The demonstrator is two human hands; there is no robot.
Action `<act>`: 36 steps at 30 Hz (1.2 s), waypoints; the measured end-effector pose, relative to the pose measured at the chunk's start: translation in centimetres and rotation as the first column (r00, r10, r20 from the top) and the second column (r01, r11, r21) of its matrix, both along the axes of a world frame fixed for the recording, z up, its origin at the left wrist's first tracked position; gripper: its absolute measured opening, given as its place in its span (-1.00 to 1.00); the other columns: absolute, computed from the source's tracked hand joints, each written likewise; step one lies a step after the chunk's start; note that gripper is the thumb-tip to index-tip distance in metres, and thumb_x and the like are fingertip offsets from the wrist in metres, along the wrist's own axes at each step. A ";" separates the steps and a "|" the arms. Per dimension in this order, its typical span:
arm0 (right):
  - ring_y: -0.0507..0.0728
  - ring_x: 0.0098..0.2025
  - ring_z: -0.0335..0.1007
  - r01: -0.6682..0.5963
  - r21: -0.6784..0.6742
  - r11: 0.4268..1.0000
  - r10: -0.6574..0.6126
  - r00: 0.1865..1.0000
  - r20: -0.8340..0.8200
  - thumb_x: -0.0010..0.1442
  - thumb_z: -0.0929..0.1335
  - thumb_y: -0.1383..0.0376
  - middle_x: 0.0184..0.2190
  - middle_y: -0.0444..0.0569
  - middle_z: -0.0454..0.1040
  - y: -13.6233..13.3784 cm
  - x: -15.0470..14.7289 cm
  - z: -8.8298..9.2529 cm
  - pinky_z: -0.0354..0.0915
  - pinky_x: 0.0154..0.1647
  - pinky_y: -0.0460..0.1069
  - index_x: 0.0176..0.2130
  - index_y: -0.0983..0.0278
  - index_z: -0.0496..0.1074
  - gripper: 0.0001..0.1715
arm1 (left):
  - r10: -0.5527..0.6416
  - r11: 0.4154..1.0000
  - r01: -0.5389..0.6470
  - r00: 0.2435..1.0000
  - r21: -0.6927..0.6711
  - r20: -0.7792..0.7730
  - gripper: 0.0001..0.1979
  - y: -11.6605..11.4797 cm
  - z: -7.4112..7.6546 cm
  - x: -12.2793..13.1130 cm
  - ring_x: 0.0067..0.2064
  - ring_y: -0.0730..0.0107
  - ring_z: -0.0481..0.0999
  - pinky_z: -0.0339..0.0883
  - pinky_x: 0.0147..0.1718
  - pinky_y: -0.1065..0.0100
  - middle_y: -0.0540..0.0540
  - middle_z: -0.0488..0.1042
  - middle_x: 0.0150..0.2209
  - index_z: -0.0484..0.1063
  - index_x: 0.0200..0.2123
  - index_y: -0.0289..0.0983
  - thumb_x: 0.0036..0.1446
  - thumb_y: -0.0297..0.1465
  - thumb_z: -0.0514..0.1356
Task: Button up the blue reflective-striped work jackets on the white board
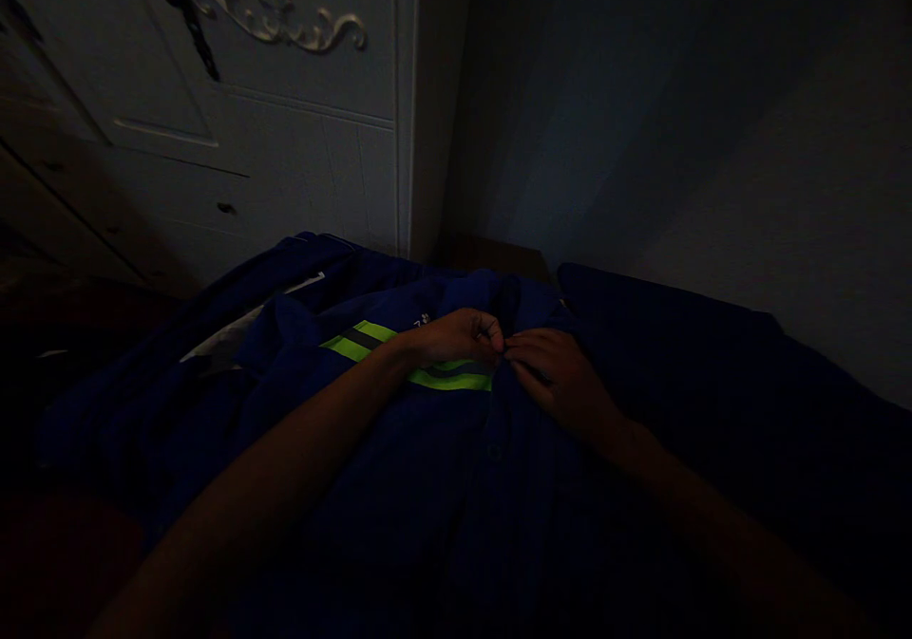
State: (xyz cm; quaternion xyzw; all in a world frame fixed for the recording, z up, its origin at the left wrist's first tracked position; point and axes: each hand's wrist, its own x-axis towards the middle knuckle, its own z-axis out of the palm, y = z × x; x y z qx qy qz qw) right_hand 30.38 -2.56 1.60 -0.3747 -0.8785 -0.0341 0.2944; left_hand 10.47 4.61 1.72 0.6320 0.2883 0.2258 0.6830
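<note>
Left hand and right hand both have a pinched-closed grip on this blue work shirt, beside its neon stripe.

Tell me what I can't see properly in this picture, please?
All in the head view:
What's between the left fingers and right fingers: the fingers hide it.
The stripe's middle: covered by the left wrist.
The white print: too small to read.
The cabinet's top: cut off by the upper edge.
</note>
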 end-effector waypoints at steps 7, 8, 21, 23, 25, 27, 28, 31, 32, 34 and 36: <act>0.25 0.00 0.47 0.014 -0.030 0.999 -0.013 1.000 0.001 0.28 0.29 0.38 -0.10 0.03 0.59 0.1 -0.1 0.0 0.33 0.01 0.23 -0.14 0.22 0.51 -0.78 | 0.051 0.998 -0.051 0.999 -0.042 0.007 -0.80 -0.1 0.1 0.2 -0.53 0.64 0.38 0.19 -0.52 0.56 0.07 0.44 -0.54 0.41 -0.43 -0.36 -0.12 -0.51 0.38; 0.25 -0.01 0.47 0.010 -0.023 1.000 -0.010 1.000 0.006 0.29 0.29 0.37 -0.11 0.03 0.59 0.2 -0.1 0.0 0.33 0.01 0.23 -0.16 0.22 0.51 -0.80 | 0.044 0.998 -0.044 0.999 -0.045 0.001 -0.77 -0.1 0.0 0.2 -0.50 0.61 0.44 0.24 -0.49 0.55 0.05 0.48 -0.52 0.39 -0.41 -0.36 -0.14 -0.54 0.39; 0.21 0.00 0.51 -0.031 -0.108 0.994 0.025 0.998 -0.057 0.21 0.33 0.38 -0.08 -0.02 0.59 0.6 0.6 0.4 0.25 0.20 0.30 -0.16 0.16 0.51 -0.78 | 0.030 0.993 -0.021 0.997 -0.114 0.071 -0.69 -0.4 -0.4 0.4 -0.53 0.54 0.50 0.28 -0.53 0.54 0.02 0.52 -0.54 0.30 -0.39 -0.32 -0.19 -0.67 0.32; 0.20 -0.05 0.53 -0.032 -0.157 0.987 0.018 0.996 -0.088 0.20 0.32 0.39 -0.12 -0.04 0.60 0.6 0.7 0.6 0.29 0.17 0.26 -0.16 0.17 0.49 -0.77 | 0.048 0.993 -0.042 0.997 -0.113 0.055 -0.67 -0.5 -0.4 0.5 -0.55 0.55 0.48 0.27 -0.54 0.55 0.04 0.49 -0.56 0.29 -0.40 -0.31 -0.23 -0.68 0.32; 0.18 -0.08 0.54 -0.021 -0.236 0.972 -0.006 0.994 -0.112 0.19 0.32 0.39 -0.15 -0.04 0.60 0.6 0.8 0.8 0.37 0.09 0.19 -0.13 0.18 0.47 -0.76 | 0.063 0.992 -0.058 0.997 -0.113 0.037 -0.66 -0.6 -0.4 0.6 -0.56 0.55 0.46 0.25 -0.56 0.55 0.07 0.47 -0.57 0.28 -0.40 -0.31 -0.25 -0.68 0.31; 0.17 -0.08 0.54 -0.017 -0.322 0.947 -0.029 0.990 -0.136 0.20 0.33 0.37 -0.12 -0.02 0.59 0.7 1.0 1.0 0.41 0.00 0.12 -0.04 0.20 0.43 -0.70 | 0.081 0.991 -0.079 0.997 -0.107 0.016 -0.65 -0.6 -0.4 0.7 -0.57 0.57 0.44 0.21 -0.58 0.56 0.09 0.44 -0.58 0.27 -0.41 -0.30 -0.26 -0.69 0.31; 0.17 -0.07 0.54 -0.015 -0.349 0.937 -0.037 0.989 -0.143 0.21 0.34 0.35 -0.10 -0.01 0.58 0.7 1.0 1.0 0.42 -0.02 0.10 0.01 0.21 0.40 -0.66 | 0.091 0.991 -0.089 0.996 -0.104 0.006 -0.64 -0.7 -0.5 0.8 -0.58 0.57 0.43 0.20 -0.58 0.57 0.10 0.43 -0.58 0.27 -0.41 -0.30 -0.27 -0.69 0.31; 0.19 -0.06 0.52 0.002 -0.319 0.948 -0.039 0.993 -0.109 0.22 0.36 0.33 -0.08 0.00 0.58 0.8 1.2 0.8 0.39 0.00 0.12 0.02 0.21 0.40 -0.65 | 0.105 0.989 -0.106 0.994 -0.102 -0.017 -0.63 -0.6 -0.7 0.8 -0.57 0.58 0.42 0.20 -0.58 0.57 0.10 0.42 -0.56 0.27 -0.40 -0.30 -0.28 -0.69 0.32; 0.20 -0.07 0.52 0.009 -0.288 0.958 -0.033 0.996 -0.079 0.22 0.35 0.33 -0.10 0.00 0.58 0.9 1.2 0.7 0.38 -0.01 0.13 -0.01 0.21 0.43 -0.69 | 0.105 0.989 -0.107 0.994 -0.101 -0.022 -0.63 -0.6 -0.8 0.9 -0.56 0.57 0.43 0.22 -0.57 0.56 0.09 0.42 -0.55 0.27 -0.40 -0.30 -0.28 -0.70 0.31; 0.20 -0.10 0.51 0.014 -0.223 0.975 -0.018 1.000 -0.016 0.22 0.35 0.34 -0.15 -0.01 0.59 0.9 1.1 0.6 0.36 -0.04 0.13 -0.08 0.20 0.47 -0.76 | 0.107 0.989 -0.109 0.994 -0.095 -0.029 -0.61 -0.5 -1.0 1.0 -0.53 0.56 0.44 0.26 -0.54 0.54 0.08 0.43 -0.52 0.28 -0.39 -0.30 -0.29 -0.73 0.30; 0.20 -0.13 0.50 0.007 -0.173 0.985 -0.003 1.000 0.024 0.21 0.35 0.35 -0.19 -0.01 0.59 0.9 1.0 0.6 0.33 -0.05 0.13 -0.10 0.20 0.48 -0.77 | 0.125 0.989 -0.129 0.991 -0.067 -0.051 -0.60 -0.5 -1.1 1.1 -0.51 0.56 0.44 0.28 -0.53 0.53 0.07 0.44 -0.49 0.28 -0.37 -0.30 -0.29 -0.74 0.28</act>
